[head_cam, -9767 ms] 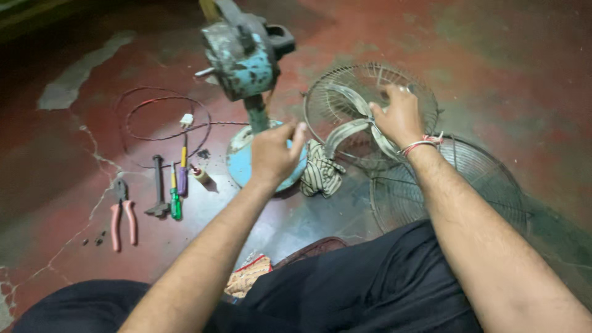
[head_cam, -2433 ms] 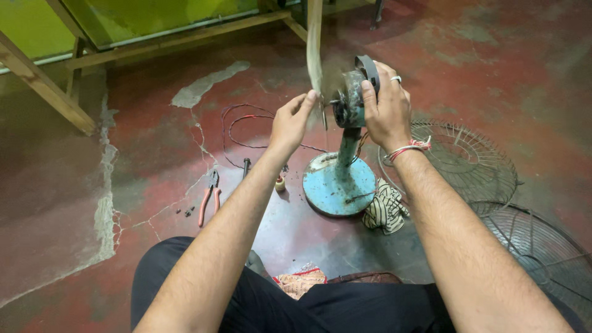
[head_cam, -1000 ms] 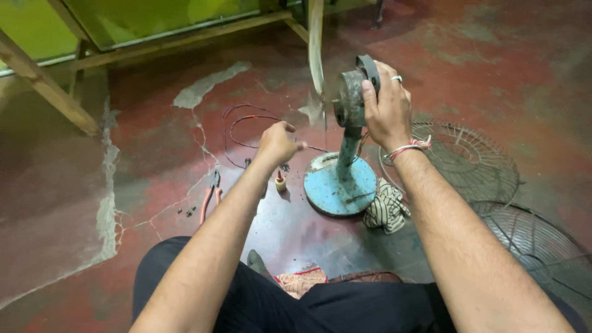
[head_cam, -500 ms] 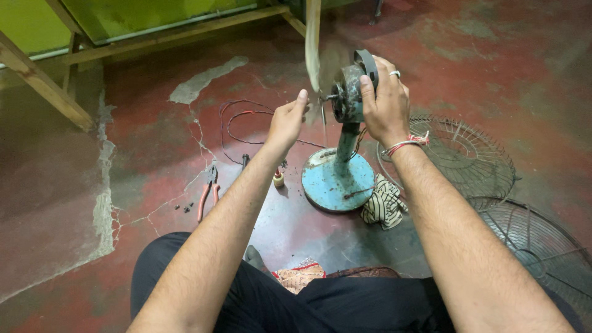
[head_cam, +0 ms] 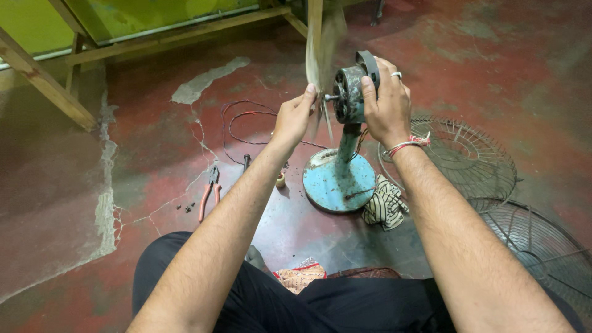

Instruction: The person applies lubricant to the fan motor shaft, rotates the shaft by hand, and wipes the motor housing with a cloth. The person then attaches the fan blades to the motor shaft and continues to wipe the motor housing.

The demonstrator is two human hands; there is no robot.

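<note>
A worn blue-green table fan without its cages stands on a round base (head_cam: 338, 184) on the red floor. My right hand (head_cam: 385, 102) grips the motor housing (head_cam: 349, 94) from behind and above. My left hand (head_cam: 296, 116) is at the front of the motor, its fingers touching the pale fan blade (head_cam: 319, 43), which is blurred with motion around the shaft. I sit on the floor in dark trousers, the fan between my arms.
Two wire fan guards (head_cam: 468, 157) (head_cam: 542, 246) lie at the right. A striped rag (head_cam: 385, 206) rests by the base. Red-handled pliers (head_cam: 208, 198), a screwdriver (head_cam: 245, 161), small screws and a coil of red and black wire (head_cam: 246, 120) lie at the left. Wooden frame legs (head_cam: 43, 80) stand beyond.
My left hand dropped away from the fan a second ago, then rose back to the blade. The blade now looks blurred, turning. My right hand has kept hold of the motor.
</note>
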